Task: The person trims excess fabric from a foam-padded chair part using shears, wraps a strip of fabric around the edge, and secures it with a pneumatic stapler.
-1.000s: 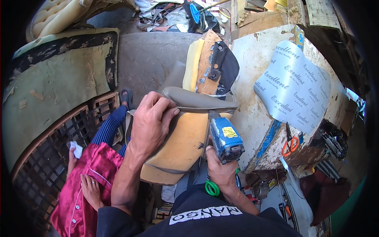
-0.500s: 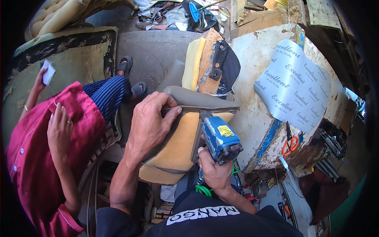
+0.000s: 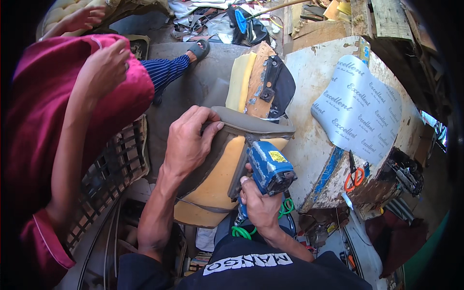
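Note:
My left hand [image 3: 189, 140] pinches the edge of a grey-brown cover [image 3: 251, 122] between thumb and fingers. That cover wraps a seat cushion whose yellow-orange foam [image 3: 215, 171] lies bare in the middle, across my lap. A worn blue staple gun [image 3: 267, 169] is gripped in my right hand [image 3: 261, 203], its front end over the cushion close to the folded cover. Where its nose meets the cushion is hidden under the tool body. A green coiled air hose [image 3: 241, 233] hangs below the gun.
Beyond the cushion stands a wood-and-foam seat part [image 3: 256, 79] with a black bracket. To the right, a worn white board [image 3: 302, 72] bears a printed silver sheet [image 3: 360, 108] and orange-handled scissors [image 3: 355, 179]. A person in a magenta shirt [image 3: 104, 125] is close at left.
The person at left has moved farther forward and closer to me, a foot now further ahead; the white item in their hand is out of sight. My hands stay nearly in place.

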Available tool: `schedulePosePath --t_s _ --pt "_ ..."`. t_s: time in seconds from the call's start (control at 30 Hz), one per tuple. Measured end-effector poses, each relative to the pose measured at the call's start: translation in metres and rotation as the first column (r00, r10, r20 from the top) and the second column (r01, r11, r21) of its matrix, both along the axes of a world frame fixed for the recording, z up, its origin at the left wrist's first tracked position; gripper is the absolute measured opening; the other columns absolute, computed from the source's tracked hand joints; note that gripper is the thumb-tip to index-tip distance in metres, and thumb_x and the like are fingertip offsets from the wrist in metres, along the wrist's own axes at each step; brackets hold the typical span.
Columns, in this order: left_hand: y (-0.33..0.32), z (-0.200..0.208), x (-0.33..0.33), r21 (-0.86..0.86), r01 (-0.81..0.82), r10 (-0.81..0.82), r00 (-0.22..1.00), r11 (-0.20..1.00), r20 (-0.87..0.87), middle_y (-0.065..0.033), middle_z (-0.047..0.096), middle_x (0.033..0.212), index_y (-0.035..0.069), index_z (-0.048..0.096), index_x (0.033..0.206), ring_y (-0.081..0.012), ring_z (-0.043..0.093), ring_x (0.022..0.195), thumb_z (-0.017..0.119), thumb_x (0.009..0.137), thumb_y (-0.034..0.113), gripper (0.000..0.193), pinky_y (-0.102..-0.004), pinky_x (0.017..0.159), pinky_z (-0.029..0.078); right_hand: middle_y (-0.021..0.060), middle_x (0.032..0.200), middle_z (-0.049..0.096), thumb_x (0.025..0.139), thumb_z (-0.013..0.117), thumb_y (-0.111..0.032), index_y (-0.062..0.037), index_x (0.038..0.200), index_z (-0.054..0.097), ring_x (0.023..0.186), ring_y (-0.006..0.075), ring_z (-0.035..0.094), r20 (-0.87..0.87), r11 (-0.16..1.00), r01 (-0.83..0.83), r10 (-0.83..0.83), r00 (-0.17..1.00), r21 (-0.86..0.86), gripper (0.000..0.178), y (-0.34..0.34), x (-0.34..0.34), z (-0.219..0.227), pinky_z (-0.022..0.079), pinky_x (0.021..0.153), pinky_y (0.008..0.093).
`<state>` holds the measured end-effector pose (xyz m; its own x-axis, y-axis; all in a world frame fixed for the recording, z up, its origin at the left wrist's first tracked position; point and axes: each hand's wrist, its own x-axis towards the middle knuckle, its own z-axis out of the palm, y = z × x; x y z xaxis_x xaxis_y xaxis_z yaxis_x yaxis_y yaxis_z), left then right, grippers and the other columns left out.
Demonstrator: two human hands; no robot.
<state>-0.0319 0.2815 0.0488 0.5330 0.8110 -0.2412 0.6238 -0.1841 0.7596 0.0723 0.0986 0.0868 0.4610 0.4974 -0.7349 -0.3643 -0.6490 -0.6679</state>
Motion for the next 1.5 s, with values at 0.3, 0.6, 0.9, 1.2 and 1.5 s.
schedulePosePath --t_s 0.3,0.6,0.9,1.2,1.5 --pt "-0.004 0.0 0.005 -0.053 -0.025 0.024 1.0 0.998 -0.011 -0.0133 0.069 0.091 0.0 0.067 0.096 -0.03 0.069 0.083 0.077 0.085 0.004 0.015 -0.0374 0.076 0.053 0.0004 0.071 0.055 0.098 0.059 0.0 0.0021 0.129 0.057 0.059 0.0082 0.05 -0.057 1.0 -0.028 0.029 0.998 0.01 0.032 0.007 -0.018 0.0 0.041 0.055 0.0263" --pt "-0.008 -0.004 0.003 -0.082 -0.076 0.078 0.997 0.994 0.024 -0.0135 0.069 0.089 0.0 0.067 0.095 -0.0289 0.068 0.081 0.077 0.086 0.005 0.015 -0.0365 0.075 0.052 0.0012 0.075 0.055 0.098 0.062 -0.003 0.0026 0.127 0.057 0.058 0.009 0.051 -0.093 0.996 0.073 -0.078 0.993 -0.058 0.03 0.025 -0.019 0.007 0.042 0.055 0.0262" --pt "-0.016 -0.006 -0.001 -0.086 -0.18 0.183 0.983 0.98 0.019 -0.014 0.069 0.085 -0.001 0.068 0.092 -0.0266 0.068 0.078 0.077 0.087 0.006 0.012 -0.035 0.073 0.052 0.0033 0.089 0.068 0.097 0.069 -0.01 0.0016 0.123 0.067 0.075 0.0074 0.061 -0.111 0.985 0.139 -0.15 0.982 -0.1 0.029 0.026 -0.019 0.009 0.051 0.067 0.0269" --pt "-0.042 -0.01 -0.001 -0.076 -0.357 0.36 0.933 0.931 0.029 -0.014 0.07 0.082 -0.001 0.07 0.09 -0.0264 0.069 0.074 0.078 0.087 0.008 0.013 -0.0353 0.071 0.053 -0.0002 0.07 0.059 0.093 0.066 -0.004 0.0023 0.124 0.065 0.056 0.0074 0.052 0.117 0.964 -0.263 0.257 0.959 0.036 0.032 0.008 0.013 -0.007 0.042 0.051 0.0255" --pt "-0.046 -0.02 0.004 0.054 -0.397 0.39 0.915 0.916 0.102 -0.013 0.069 0.083 0.0 0.07 0.091 -0.027 0.068 0.073 0.078 0.087 0.009 0.013 -0.035 0.067 0.052 -0.0005 0.071 0.058 0.093 0.065 -0.005 0.0019 0.125 0.065 0.056 0.0067 0.052 0.106 0.957 -0.29 0.29 0.951 -0.017 0.033 0.011 0.014 -0.007 0.042 0.051 0.0254"
